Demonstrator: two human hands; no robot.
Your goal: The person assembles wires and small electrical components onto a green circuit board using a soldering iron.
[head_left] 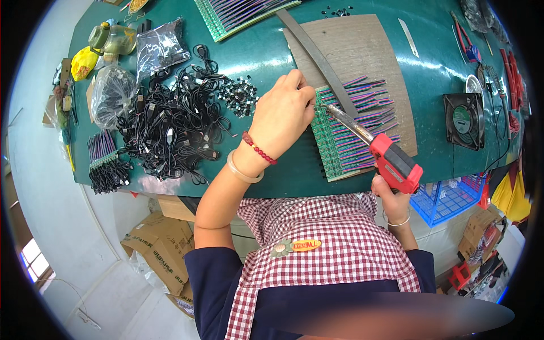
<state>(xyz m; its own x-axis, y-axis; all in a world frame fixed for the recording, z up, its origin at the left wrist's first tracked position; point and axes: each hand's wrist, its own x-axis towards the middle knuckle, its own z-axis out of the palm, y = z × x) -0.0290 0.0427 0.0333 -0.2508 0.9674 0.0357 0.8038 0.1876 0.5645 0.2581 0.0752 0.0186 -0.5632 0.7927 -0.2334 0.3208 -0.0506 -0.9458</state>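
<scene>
Over the green table (pixel 428 96), the right hand (pixel 394 203) grips a soldering gun (pixel 387 153); the left hand's (pixel 286 107) hold is unclear. White wall (pixel 39 147) at nine o'clock, cardboard box (pixel 161 249) at eight.

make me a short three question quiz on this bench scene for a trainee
1. Which of the person's hands holds the red-and-black soldering gun?
2. True or false: in the picture, the black fan is to the right of the green circuit panel.
3. Fill in the gap: the flat metal bar lies partly over the brown ____.

Key:
1. The right hand.
2. True.
3. Board.
</scene>
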